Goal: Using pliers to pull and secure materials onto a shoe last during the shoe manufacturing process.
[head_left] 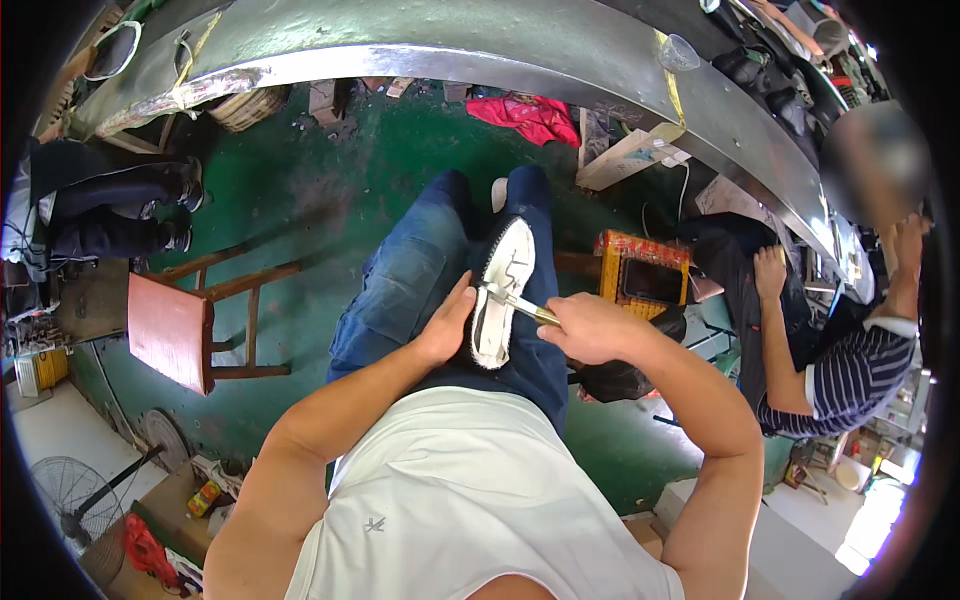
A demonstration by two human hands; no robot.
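Green floor (300, 190) spreads around you, and a long metal worktop (400, 35) curves across the far side. Your white shirt (470, 490) fills the near middle; beyond it, your legs in blue jeans (395, 275) point toward the worktop. To your right sits a co-worker in a striped sleeve (850, 378). A wooden stool (168, 325) with a reddish seat stands to your left. On your right, a yellow-and-red stand (640, 262) carries a dark flat slab (655, 281). Crumpled red cloth (530, 118) lies on the floor by the worktop's near edge.

On your lap, toward your right thigh, lies a white shoe piece (507, 275) with dark marks and a dark, toothed edge. Your right hand's (595, 328) grip is closed around the handle of a slim tool (530, 308), its metal end over the piece. Your left hand (447, 325) has its fingers straight along the piece's left edge; how far its grip closes, you cannot tell.
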